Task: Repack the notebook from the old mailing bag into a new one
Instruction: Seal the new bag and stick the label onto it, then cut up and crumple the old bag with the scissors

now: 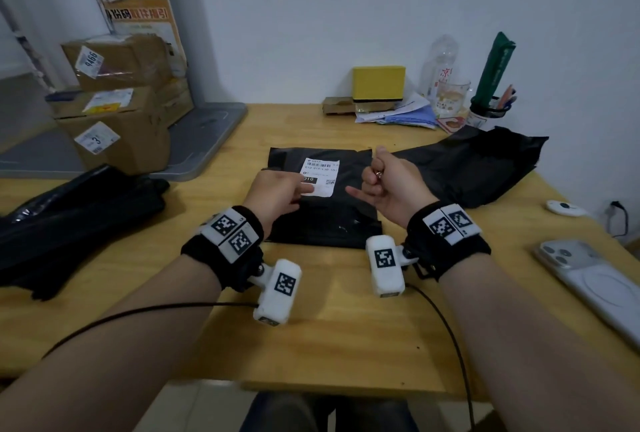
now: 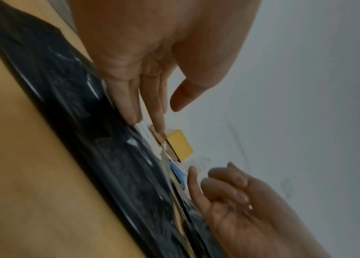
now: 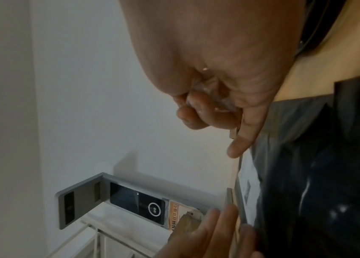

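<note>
Black bag (image 1: 325, 203), flat at the middle of the wooden tabletop (image 1: 346, 327), white label (image 1: 320, 176) face up on its far half; notebook not visible, so whether it lies inside cannot be told; second black bag (image 1: 474, 168), crumpled, beyond and to the right, its near edge just beside the first; left hand (image 1: 273, 194) over the label's near left corner, fingers straight, tips at the bag's surface in the left wrist view, holding nothing; right hand (image 1: 391, 182) above the bag's right edge, fingers curled round a small clear, glinting item, too small to identify, little finger stretched out toward the left hand; dark bundle (image 1: 69, 220) at far left; stacked cartons (image 1: 114, 99) beyond it; yellow box (image 1: 379, 81) by the wall; phone (image 1: 595, 286) at the right edge
</note>
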{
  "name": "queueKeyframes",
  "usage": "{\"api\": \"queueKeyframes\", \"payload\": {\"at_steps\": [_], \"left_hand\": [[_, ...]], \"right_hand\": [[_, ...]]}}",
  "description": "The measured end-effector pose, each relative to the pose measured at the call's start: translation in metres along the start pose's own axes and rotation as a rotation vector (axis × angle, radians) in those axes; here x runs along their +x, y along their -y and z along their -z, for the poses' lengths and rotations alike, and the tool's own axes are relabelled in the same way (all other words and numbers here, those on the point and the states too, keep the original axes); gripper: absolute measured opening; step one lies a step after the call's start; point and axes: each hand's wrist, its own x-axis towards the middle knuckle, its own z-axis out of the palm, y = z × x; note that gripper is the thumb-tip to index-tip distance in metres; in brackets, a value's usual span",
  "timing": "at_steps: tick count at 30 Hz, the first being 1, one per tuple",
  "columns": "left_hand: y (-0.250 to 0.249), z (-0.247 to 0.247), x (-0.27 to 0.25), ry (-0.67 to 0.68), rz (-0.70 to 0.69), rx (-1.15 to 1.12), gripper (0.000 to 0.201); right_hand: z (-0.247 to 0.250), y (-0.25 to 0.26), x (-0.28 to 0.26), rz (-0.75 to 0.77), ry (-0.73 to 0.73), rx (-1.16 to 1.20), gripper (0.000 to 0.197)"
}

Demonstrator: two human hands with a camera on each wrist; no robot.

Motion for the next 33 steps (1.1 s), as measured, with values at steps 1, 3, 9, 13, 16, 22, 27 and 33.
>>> {"api": "queueKeyframes", "payload": {"at_steps": [1, 3, 9, 13, 16, 22, 27, 33], "left_hand": [[-0.002, -0.003, -0.009, 0.051, 0.001, 0.027, 0.019], [-0.007, -0.011, -0.030, 0.198, 0.018, 0.084, 0.023], [-0.017, -0.036, -0.057, 0.410, 0.025, 0.133, 0.040], [-0.016, -0.044, -0.055, 0.414, 0.044, 0.099, 0.040], [-0.012, -0.049, -0.051, 0.425, 0.045, 0.000, 0.030], [-0.010, -0.055, -0.040, 0.453, -0.002, -0.047, 0.016], [-0.009, -0.054, -0.023, 0.450, 0.020, -0.059, 0.011], [-0.014, -0.056, 0.006, 0.244, 0.067, -0.205, 0.014]], "right_hand": [[-0.003, 0.001, -0.005, 0.009, 0.004, 0.013, 0.045], [-0.010, 0.002, -0.013, 0.026, -0.005, 0.035, 0.042], [-0.024, -0.003, -0.032, 0.093, -0.137, -0.131, 0.024], [-0.018, -0.003, -0.043, 0.070, -0.103, -0.204, 0.032], [-0.015, 0.001, -0.049, 0.056, -0.030, -0.266, 0.035], [-0.003, 0.006, -0.046, -0.003, 0.085, -0.336, 0.028], [0.007, 0.013, -0.039, -0.002, 0.096, -0.507, 0.013], [0.037, 0.045, -0.014, 0.104, -0.161, -0.530, 0.026]]}}
